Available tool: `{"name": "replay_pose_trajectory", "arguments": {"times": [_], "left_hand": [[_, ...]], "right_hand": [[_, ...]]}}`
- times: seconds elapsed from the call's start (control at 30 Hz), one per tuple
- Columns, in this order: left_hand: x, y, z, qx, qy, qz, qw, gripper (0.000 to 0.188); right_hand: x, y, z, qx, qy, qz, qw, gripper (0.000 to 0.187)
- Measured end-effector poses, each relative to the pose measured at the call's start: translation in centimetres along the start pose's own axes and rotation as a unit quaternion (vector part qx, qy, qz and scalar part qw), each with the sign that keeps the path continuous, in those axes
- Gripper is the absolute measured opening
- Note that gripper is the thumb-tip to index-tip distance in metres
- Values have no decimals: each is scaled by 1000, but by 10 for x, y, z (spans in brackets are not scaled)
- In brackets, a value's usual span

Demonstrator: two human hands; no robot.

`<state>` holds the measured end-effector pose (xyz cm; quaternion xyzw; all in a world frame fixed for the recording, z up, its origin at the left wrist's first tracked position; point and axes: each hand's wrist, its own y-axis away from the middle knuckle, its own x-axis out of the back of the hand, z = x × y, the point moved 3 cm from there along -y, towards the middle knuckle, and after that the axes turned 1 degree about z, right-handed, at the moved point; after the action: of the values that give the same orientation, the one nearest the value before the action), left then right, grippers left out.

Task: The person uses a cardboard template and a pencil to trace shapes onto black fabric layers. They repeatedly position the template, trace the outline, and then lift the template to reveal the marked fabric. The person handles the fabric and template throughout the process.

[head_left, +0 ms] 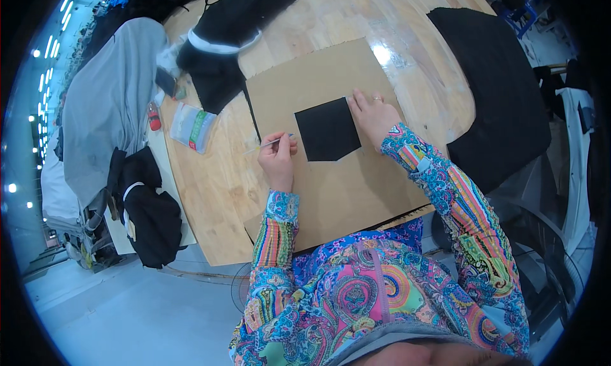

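My left hand (pixel 278 162) pinches a thin, pale pen-like stick (pixel 272 142), close to the left side of a black pocket-shaped patch (pixel 328 130). That patch has a straight top and a shallow point at the bottom. Whether it is a cloth piece or a cut-out in the brown cardboard sheet (pixel 305 67) I cannot tell. My right hand (pixel 375 116) lies flat on the cardboard, fingers stretched out, at the patch's upper right corner. Black fabric shows from under the cardboard along its left and near edges.
The wooden table (pixel 216 194) carries a black cloth piece with a white band (pixel 219 44) at the back left. A clear packet (pixel 191 127) and a small red item (pixel 154 116) sit at the left. Grey cloth (pixel 108 105) and bundled black fabric (pixel 149 207) flank them. Black fabric (pixel 503 92) drapes over the right side.
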<state>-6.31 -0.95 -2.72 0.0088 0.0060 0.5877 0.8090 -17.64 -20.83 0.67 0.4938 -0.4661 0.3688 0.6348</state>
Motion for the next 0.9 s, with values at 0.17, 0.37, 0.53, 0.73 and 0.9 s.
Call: {"name": "replay_pose_trajectory", "arguments": {"times": [0.17,0.37,0.53,0.73,0.9], "left_hand": [[1,-2,1,5,12,7,1000,9],[3,-3,1,10,23,13,1000,10],[3,-2,2,13,28,16,999,11],[4,-3,0,7,27,20,999,11],[4,-3,2,3,27,20,999,11]], "right_hand": [[2,0,0,7,10,-7,1000,63],[4,1,0,6,7,-7,1000,62],[4,1,0,5,4,-10,1000,62],[4,1,1,3,1,-14,1000,63],[5,2,1,6,-3,-10,1000,62]]}}
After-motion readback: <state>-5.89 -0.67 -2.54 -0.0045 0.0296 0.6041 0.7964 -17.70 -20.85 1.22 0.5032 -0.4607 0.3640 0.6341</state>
